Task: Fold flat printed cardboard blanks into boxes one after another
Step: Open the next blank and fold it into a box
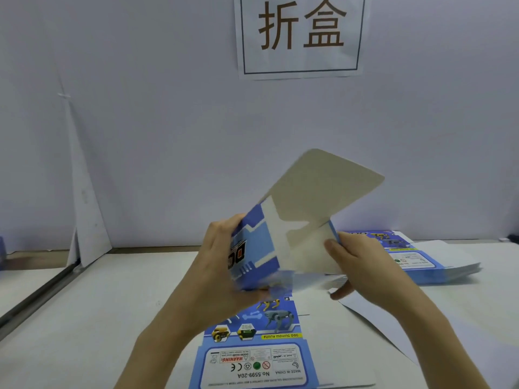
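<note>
A pale wall (140,108) fills the background, with a paper sign (300,35) taped high on it showing two large brown characters inside a thin dark frame. A white sheet (87,220) leans in the left corner where the wall meets a white table (98,318).

Above the middle of the table, the person holds a half-folded box (261,242) in the air, tilted, with its open end facing up and away. Its outside is printed blue and white, and its inside is plain grey. One long flap (317,186) with rounded corners stands up from the far side, showing its grey face. The lower edge of the box is blurred.

The left hand (222,270) grips the blue printed side, with its fingers curled over the upper edge. The right hand (362,265) pinches the opposite wall, its thumb pressed on the grey inner face and its fingers behind and below.

A flat blank (258,352) lies printed side up on the table under the forearms, showing robot dogs, a warning label and a model number. To the right, near the wall, is a low stack of blanks (415,256), fanned a little. A plain white sheet (393,327) lies under the right forearm.
</note>
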`<action>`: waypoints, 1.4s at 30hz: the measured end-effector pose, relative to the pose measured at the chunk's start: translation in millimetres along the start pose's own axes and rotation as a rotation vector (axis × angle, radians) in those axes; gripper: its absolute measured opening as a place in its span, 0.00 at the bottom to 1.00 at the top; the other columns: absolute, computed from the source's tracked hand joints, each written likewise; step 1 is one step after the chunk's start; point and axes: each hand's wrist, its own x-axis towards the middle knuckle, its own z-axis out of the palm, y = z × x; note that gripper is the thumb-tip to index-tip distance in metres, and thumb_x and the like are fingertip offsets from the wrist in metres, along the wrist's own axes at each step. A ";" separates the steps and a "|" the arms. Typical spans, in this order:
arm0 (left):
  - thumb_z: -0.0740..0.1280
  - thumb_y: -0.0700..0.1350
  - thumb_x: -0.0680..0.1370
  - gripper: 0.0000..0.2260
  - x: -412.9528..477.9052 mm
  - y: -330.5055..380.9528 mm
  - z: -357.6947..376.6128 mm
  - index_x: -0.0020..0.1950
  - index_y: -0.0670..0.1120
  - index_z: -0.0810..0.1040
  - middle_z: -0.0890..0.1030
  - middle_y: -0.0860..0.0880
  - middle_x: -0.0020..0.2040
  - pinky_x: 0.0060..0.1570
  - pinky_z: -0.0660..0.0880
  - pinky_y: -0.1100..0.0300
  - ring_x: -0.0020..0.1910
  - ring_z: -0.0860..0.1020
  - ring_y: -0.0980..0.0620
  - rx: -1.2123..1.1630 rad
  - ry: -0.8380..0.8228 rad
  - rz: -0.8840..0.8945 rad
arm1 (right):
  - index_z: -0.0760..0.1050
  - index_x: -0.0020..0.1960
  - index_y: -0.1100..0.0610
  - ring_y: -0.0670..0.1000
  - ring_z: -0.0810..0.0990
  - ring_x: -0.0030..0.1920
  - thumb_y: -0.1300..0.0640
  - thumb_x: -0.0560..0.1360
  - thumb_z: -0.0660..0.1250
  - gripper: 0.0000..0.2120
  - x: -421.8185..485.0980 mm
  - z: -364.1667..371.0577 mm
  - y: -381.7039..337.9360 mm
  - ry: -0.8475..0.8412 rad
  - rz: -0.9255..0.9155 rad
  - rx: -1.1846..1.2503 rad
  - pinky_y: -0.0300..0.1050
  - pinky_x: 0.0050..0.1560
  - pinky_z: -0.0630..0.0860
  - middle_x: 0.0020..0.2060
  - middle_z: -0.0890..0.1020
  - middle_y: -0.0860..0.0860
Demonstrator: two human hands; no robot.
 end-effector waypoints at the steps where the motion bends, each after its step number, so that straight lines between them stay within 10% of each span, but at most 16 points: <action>1: 0.78 0.60 0.62 0.40 -0.1 1.1 2.5 0.68 0.61 0.59 0.65 0.61 0.61 0.47 0.69 0.80 0.59 0.67 0.73 -0.050 -0.029 -0.109 | 0.71 0.43 0.69 0.54 0.81 0.27 0.56 0.81 0.56 0.17 -0.1 -0.4 0.6 0.013 0.002 -0.045 0.51 0.28 0.76 0.44 0.72 0.68; 5: 0.80 0.54 0.61 0.38 -0.4 -0.4 1.9 0.64 0.72 0.64 0.74 0.68 0.59 0.45 0.74 0.76 0.52 0.71 0.77 -0.365 -0.238 -0.457 | 0.68 0.41 0.62 0.50 0.73 0.26 0.56 0.82 0.54 0.14 0.9 4.7 -0.1 0.078 -0.014 -0.141 0.41 0.26 0.73 0.30 0.72 0.55; 10: 0.80 0.62 0.54 0.53 3.2 3.0 -14.9 0.73 0.66 0.57 0.69 0.59 0.71 0.66 0.70 0.46 0.64 0.75 0.59 -0.877 -0.408 -0.598 | 0.53 0.34 0.57 0.50 0.68 0.36 0.61 0.79 0.62 0.20 0.9 8.8 -8.8 0.137 -0.039 -0.450 0.37 0.33 0.67 0.42 0.73 0.53; 15: 0.75 0.71 0.52 0.50 3.1 13.7 -7.2 0.71 0.62 0.64 0.78 0.58 0.63 0.65 0.70 0.43 0.60 0.78 0.56 -0.744 -0.259 -0.649 | 0.54 0.38 0.58 0.55 0.66 0.41 0.62 0.80 0.58 0.16 -3.2 15.4 -11.0 0.093 -0.092 -0.541 0.43 0.40 0.64 0.38 0.66 0.50; 19: 0.81 0.49 0.61 0.34 3.0 12.3 -5.4 0.64 0.53 0.72 0.83 0.49 0.53 0.54 0.79 0.48 0.52 0.81 0.46 -0.783 -0.063 -0.783 | 0.59 0.38 0.55 0.52 0.69 0.34 0.55 0.82 0.50 0.14 -3.8 26.9 -14.3 0.086 -0.157 -0.478 0.45 0.36 0.62 0.32 0.69 0.50; 24: 0.61 0.36 0.79 0.05 1.4 7.6 13.4 0.49 0.46 0.72 0.77 0.45 0.36 0.27 0.68 0.71 0.31 0.73 0.52 -0.072 0.296 -0.681 | 0.61 0.46 0.53 0.57 0.73 0.36 0.54 0.82 0.52 0.06 -6.7 50.1 -19.4 0.205 -0.288 -0.405 0.49 0.35 0.66 0.33 0.75 0.53; 29: 0.54 0.46 0.83 0.12 2.3 17.4 19.9 0.39 0.50 0.66 0.68 0.54 0.25 0.25 0.66 0.68 0.23 0.69 0.57 0.099 0.276 -0.511 | 0.61 0.41 0.52 0.47 0.66 0.30 0.57 0.82 0.52 0.11 -0.4 42.6 -11.8 0.248 -0.218 -0.406 0.40 0.28 0.60 0.28 0.66 0.48; 36: 0.55 0.43 0.83 0.14 0.8 13.1 13.2 0.54 0.34 0.75 0.65 0.55 0.26 0.29 0.66 0.69 0.25 0.64 0.56 0.315 0.329 -0.427 | 0.59 0.36 0.52 0.52 0.72 0.29 0.62 0.78 0.57 0.14 -0.2 44.4 -9.4 0.209 -0.200 -0.174 0.40 0.28 0.70 0.28 0.71 0.53; 38: 0.56 0.43 0.82 0.16 0.5 14.9 9.6 0.57 0.33 0.76 0.63 0.57 0.25 0.31 0.66 0.69 0.24 0.63 0.57 0.369 0.295 -0.370 | 0.67 0.46 0.56 0.58 0.79 0.33 0.63 0.78 0.57 0.04 -2.0 43.2 -9.5 0.161 -0.171 -0.047 0.54 0.33 0.78 0.33 0.75 0.57; 40: 0.56 0.48 0.82 0.17 2.3 19.7 1.8 0.56 0.39 0.79 0.65 0.58 0.26 0.31 0.67 0.70 0.25 0.68 0.57 0.341 0.239 -0.322 | 0.64 0.68 0.50 0.55 0.81 0.32 0.63 0.77 0.60 0.21 -3.6 40.2 -7.8 0.101 -0.156 0.090 0.46 0.28 0.79 0.33 0.80 0.56; 42: 0.56 0.59 0.78 0.19 4.0 20.3 -4.0 0.55 0.48 0.79 0.75 0.58 0.32 0.32 0.68 0.71 0.32 0.74 0.66 0.173 0.237 -0.293 | 0.64 0.68 0.44 0.51 0.83 0.32 0.63 0.75 0.63 0.26 -2.6 36.3 -7.3 0.063 -0.125 0.213 0.40 0.26 0.78 0.33 0.82 0.54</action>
